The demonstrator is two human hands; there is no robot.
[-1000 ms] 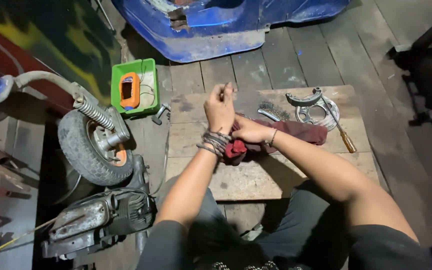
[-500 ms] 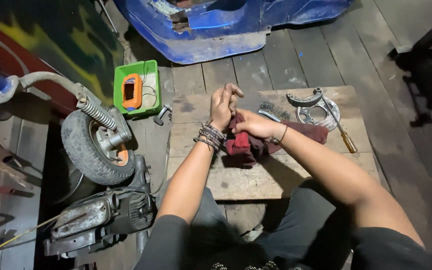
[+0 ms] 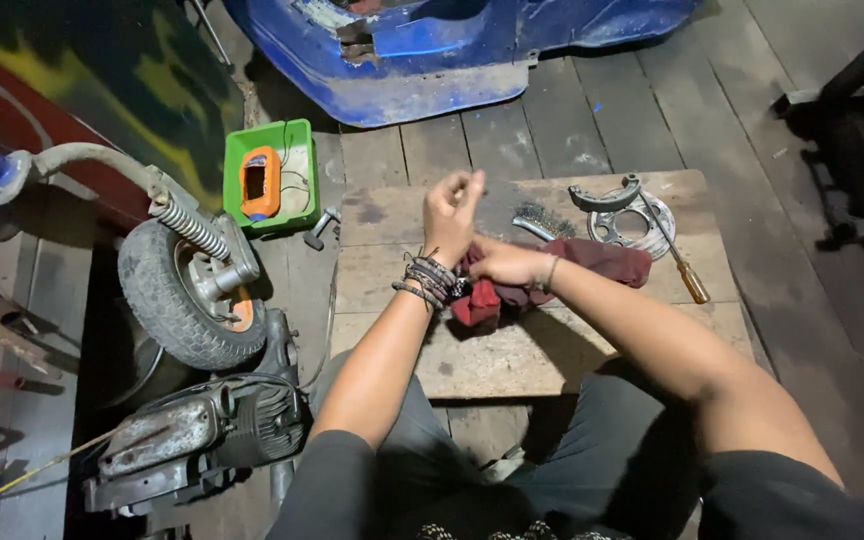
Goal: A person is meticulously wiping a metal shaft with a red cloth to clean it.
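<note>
My left hand is raised over a low wooden board, fingers loosely curled and apart, with several dark bracelets on the wrist. Nothing shows in it. My right hand grips a dark red rag and presses it against the left wrist and palm heel. The rag bunches under the wrist and trails right across the board.
A wire brush, a curved brake shoe, a round metal plate and a screwdriver lie on the board. A green tray holds an orange device. A small wheel and engine stand left, blue bodywork ahead.
My left hand has lifted a little and its fingers have spread. My right hand has slid the rag along the left wrist and bunched it underneath.
</note>
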